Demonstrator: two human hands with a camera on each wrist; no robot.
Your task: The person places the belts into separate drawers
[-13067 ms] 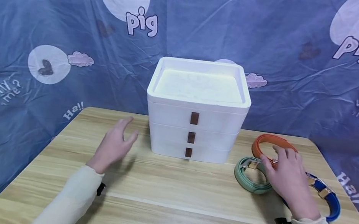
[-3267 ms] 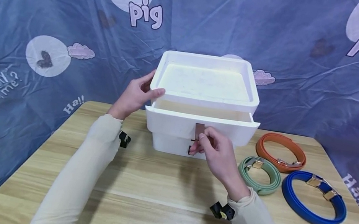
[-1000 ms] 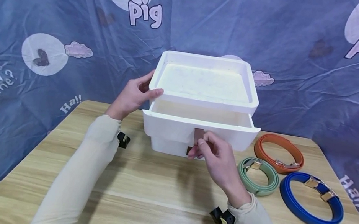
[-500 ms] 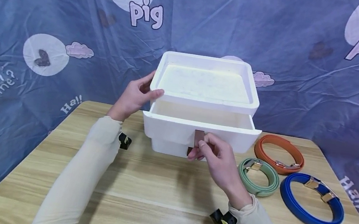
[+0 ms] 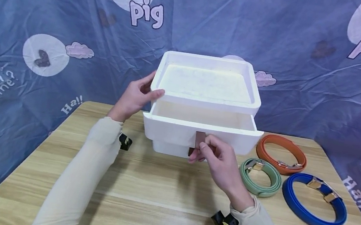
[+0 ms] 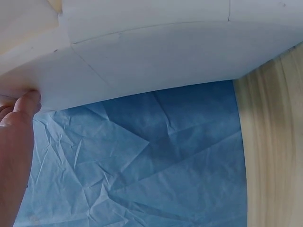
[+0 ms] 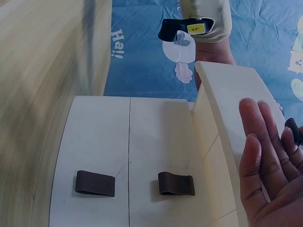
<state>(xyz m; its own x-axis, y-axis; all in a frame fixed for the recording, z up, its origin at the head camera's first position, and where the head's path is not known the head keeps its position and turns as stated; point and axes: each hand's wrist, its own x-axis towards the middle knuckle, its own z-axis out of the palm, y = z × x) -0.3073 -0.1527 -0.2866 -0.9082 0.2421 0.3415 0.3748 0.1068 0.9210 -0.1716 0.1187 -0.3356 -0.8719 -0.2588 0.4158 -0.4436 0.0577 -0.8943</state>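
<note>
So, a printed blue cloth (image 5: pixel 198 18) hangs behind the wooden table (image 5: pixel 152 209). At the middle of the table's far edge stands the white box (image 5: pixel 207 83), its top drawer (image 5: pixel 170 131) jutting toward the near edge. Three coiled belts lie toward the right edge — the blue belt (image 5: pixel 303 215) nearest it, the orange belt (image 5: pixel 262 152) near the far right corner, the green belt (image 5: pixel 260 190) closest to the box. The left hand (image 5: pixel 134 96) grips the box's near left corner, thumb on the front rim, fingers against the side. The right hand (image 5: pixel 217 159) pinches the drawer's brown tab (image 5: pixel 200 138) between thumb and forefinger — the other fingers lie close together.
</note>
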